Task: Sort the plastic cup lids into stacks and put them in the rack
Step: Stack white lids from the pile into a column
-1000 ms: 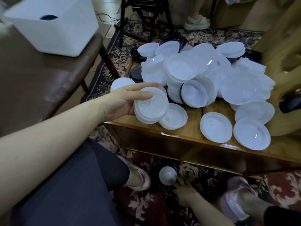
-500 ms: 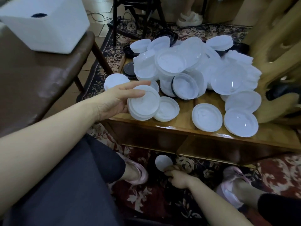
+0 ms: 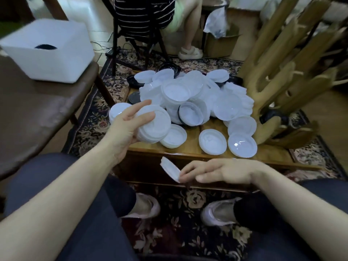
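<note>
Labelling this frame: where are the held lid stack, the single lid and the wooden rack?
lid stack (image 3: 154, 125), head view, top lid's face.
single lid (image 3: 170, 169), head view, its face.
wooden rack (image 3: 278, 80), head view, an upright post.

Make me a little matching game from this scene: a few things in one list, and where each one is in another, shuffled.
Things:
1. stack of lids
2. single lid
3. white box
4. wooden rack

Places:
A. on the brown seat
B. held by the left hand
C. standing at the table's right end
D. pinched by the right hand

Pairs: 1-B, 2-D, 3-A, 4-C
</note>
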`<state>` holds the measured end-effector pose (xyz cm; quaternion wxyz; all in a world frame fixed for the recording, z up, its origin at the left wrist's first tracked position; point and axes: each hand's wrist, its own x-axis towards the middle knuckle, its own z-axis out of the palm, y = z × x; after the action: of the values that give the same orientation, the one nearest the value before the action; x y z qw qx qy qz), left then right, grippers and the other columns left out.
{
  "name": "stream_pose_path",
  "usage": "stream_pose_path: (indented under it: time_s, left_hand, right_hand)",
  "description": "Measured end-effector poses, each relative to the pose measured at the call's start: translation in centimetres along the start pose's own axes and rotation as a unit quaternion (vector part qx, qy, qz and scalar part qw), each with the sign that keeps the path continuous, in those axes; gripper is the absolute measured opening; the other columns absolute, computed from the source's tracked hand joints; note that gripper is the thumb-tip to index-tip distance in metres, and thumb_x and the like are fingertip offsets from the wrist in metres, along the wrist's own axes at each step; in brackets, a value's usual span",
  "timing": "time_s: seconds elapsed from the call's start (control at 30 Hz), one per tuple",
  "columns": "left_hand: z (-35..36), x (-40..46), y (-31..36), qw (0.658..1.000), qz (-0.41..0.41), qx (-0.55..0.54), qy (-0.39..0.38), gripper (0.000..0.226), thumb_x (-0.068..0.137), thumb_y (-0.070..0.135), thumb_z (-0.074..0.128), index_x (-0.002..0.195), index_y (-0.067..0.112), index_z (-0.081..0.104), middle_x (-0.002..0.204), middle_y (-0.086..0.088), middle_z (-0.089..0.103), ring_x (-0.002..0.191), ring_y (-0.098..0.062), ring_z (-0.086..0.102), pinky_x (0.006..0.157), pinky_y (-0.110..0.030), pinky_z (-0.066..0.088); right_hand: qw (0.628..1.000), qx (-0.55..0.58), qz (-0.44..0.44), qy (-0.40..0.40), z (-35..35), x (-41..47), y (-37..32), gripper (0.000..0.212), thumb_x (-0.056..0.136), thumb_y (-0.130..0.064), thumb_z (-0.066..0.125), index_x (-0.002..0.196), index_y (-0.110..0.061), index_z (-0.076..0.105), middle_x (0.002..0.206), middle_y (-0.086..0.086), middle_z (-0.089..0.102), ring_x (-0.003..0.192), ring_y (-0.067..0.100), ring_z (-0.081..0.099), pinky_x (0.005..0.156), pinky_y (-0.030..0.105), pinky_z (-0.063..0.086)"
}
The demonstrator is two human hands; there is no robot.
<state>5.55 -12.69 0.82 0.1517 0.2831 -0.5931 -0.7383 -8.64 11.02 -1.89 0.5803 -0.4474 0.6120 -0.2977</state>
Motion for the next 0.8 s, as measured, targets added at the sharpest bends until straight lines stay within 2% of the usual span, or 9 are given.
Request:
stream_pose_path:
  time_s: [0.07,0.2,0.27,0.33,0.47,0.53,0.6,0.7,0.8]
  left_hand:
    - [0.4,-0.8,-0.3,0.998,0.04,-0.014,0.036,0.042,0.088,0.024,0.07,0.127,0.038,0.064,0.12,0.011,0.071,0.106,-0.009,0.068,0.072,-0.026,0.057]
    - [2.5,-1.8,-1.2,0.997,0.051,-0.042,0.041,0.046,0.073,0.038,0.077,0.117,0.045,0.066,0.129,0.01,0.066,0.119,-0.014,0.062,0.095,-0.036,0.051]
    - [4.0,-1.8,-1.4,0.998,0.024,-0.064,0.003,0.051,0.068,0.041,0.076,0.118,0.045,0.066,0.13,0.01,0.066,0.12,-0.016,0.062,0.094,-0.037,0.052]
    - [5.1,-1.7,-1.7,0.994,-0.011,-0.101,-0.043,0.05,0.072,0.038,0.072,0.121,0.041,0.064,0.125,0.011,0.07,0.116,-0.015,0.066,0.092,-0.043,0.055]
    - [5.7,-1.6,-2.1,0.985,-0.051,-0.154,-0.063,0.056,0.078,0.037,0.066,0.134,0.034,0.06,0.125,0.008,0.07,0.117,-0.018,0.065,0.083,-0.039,0.058]
    - [5.5,-1.5,-2.2,0.985,-0.055,-0.153,-0.052,0.058,0.077,0.035,0.067,0.134,0.033,0.059,0.124,0.009,0.07,0.116,-0.017,0.066,0.081,-0.036,0.058]
    - [5.5,-1.4,-2.5,0.988,-0.05,-0.133,-0.055,0.056,0.076,0.036,0.071,0.132,0.034,0.061,0.121,0.01,0.071,0.113,-0.014,0.067,0.078,-0.034,0.058]
    - [6.1,-1.6,-2.9,0.99,-0.051,-0.114,-0.069,0.055,0.074,0.038,0.076,0.127,0.036,0.063,0.118,0.012,0.072,0.107,-0.01,0.069,0.08,-0.034,0.058]
    - [6.7,-1.4,-3.3,0.989,-0.059,-0.117,-0.062,0.056,0.071,0.044,0.07,0.126,0.038,0.063,0.119,0.011,0.072,0.109,-0.011,0.069,0.083,-0.035,0.058]
  right_hand:
    - [0.987,0.136,-0.075,0.029,-1.2,-3.1,-1.2,0.039,0.103,-0.014,0.04,0.138,-0.006,0.054,0.149,-0.003,0.045,0.144,0.015,0.034,0.12,0.033,0.026]
    - [0.893,0.408,-0.179,0.068,-1.1,-4.9,-2.5,0.045,0.105,-0.01,0.038,0.144,0.012,0.035,0.156,0.02,0.032,0.147,0.034,0.025,0.122,0.048,0.013]
    - [0.856,0.459,-0.194,0.137,-1.1,-5.0,-3.1,0.045,0.106,-0.007,0.031,0.145,0.015,0.027,0.155,0.027,0.029,0.147,0.038,0.022,0.123,0.05,0.006]
    - [0.836,0.478,-0.209,0.17,-1.1,-4.4,-3.1,0.045,0.107,-0.008,0.027,0.145,0.015,0.025,0.155,0.026,0.029,0.147,0.038,0.022,0.122,0.051,0.008]
    - [0.804,0.534,-0.223,0.137,-1.4,-2.4,-2.1,0.051,0.108,-0.021,0.033,0.148,0.009,0.027,0.157,0.021,0.028,0.148,0.034,0.023,0.118,0.054,0.021]
    - [0.805,0.539,-0.21,0.131,-1.4,-1.9,-2.5,0.049,0.098,-0.028,0.058,0.137,0.002,0.051,0.147,0.019,0.046,0.138,0.032,0.043,0.109,0.05,0.04]
    - [0.833,0.473,-0.152,0.242,-1.2,-1.0,-2.6,0.037,0.082,-0.026,0.076,0.112,-0.005,0.069,0.127,0.017,0.062,0.111,0.028,0.065,0.086,0.038,0.057]
    - [0.843,0.417,-0.072,0.332,-0.4,0.3,-2.5,0.032,0.077,-0.012,0.07,0.106,-0.005,0.058,0.1,0.015,0.068,0.075,0.019,0.07,0.06,0.028,0.059]
    - [0.858,0.361,-0.036,0.363,-0.1,0.5,-2.7,0.026,0.073,-0.016,0.074,0.09,-0.009,0.055,0.08,0.011,0.068,0.067,0.016,0.066,0.048,0.024,0.053]
